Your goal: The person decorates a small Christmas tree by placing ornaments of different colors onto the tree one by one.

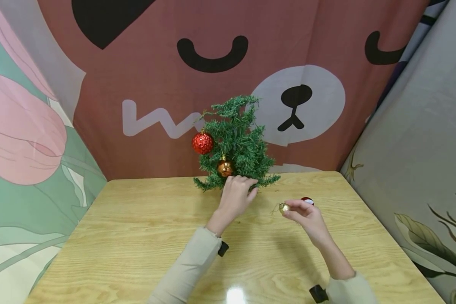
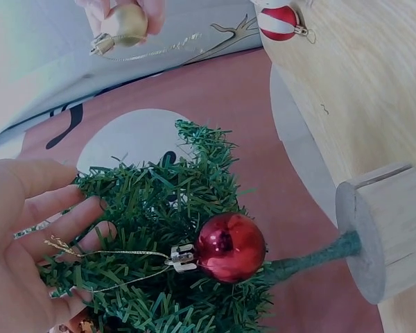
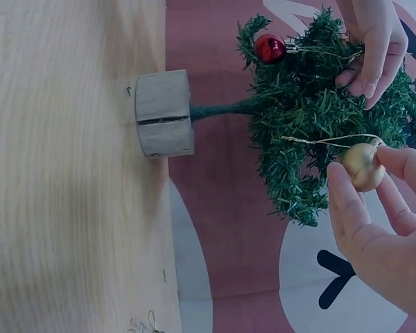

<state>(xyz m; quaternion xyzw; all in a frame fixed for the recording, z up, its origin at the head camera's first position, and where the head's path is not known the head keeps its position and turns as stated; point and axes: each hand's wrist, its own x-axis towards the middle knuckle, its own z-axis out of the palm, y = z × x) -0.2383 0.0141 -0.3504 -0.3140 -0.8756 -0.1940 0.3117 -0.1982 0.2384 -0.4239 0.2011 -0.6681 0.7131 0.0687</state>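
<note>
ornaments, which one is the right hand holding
The pale gold ball pinched in the right hand; the copper one and red ones are on the tree, the striped one on the table.

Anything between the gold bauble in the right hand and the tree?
Nothing visible in the gap between the gold bauble in the right hand and the tree's right side. The left hand covers part of the lower front branches, so it might crowd a placement there.
</note>
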